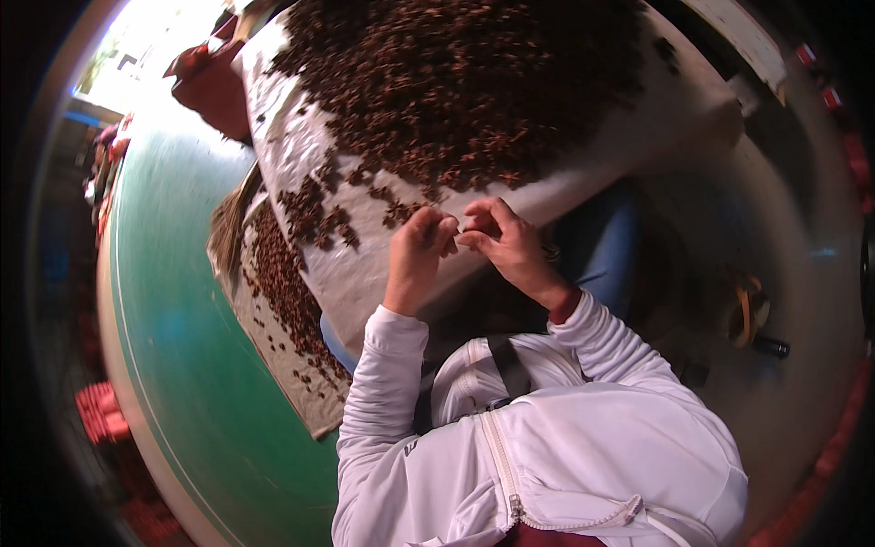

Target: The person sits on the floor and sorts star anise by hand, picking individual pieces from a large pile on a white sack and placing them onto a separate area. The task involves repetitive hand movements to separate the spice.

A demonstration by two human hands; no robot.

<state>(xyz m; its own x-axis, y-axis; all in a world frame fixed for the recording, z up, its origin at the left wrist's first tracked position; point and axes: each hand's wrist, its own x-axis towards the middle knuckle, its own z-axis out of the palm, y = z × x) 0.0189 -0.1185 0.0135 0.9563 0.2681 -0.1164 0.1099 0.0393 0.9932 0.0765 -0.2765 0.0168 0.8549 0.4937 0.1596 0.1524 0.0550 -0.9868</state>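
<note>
A large heap of star anise (465, 89) covers the far part of a white plastic sheet (369, 294) on a raised surface before me. My left hand (422, 249) hovers above the near part of the sheet, its fingers curled inward. Facing it across a narrow gap is my right hand (507, 246), thumb and forefinger bent towards the left fingertips. Whether anything small is pinched in either hand cannot be made out. A small cluster of loose star anise (400, 210) lies just beyond my left hand, and another group (314, 217) lies farther left.
Lower down on the left, more star anise (284, 287) is spread over a pale sheet (301, 403) on the green floor (184, 328). A straw broom (232, 222) rests beside it. A reddish sack (212, 89) stands at the far left; a yellow strap-like object (745, 308) is at right.
</note>
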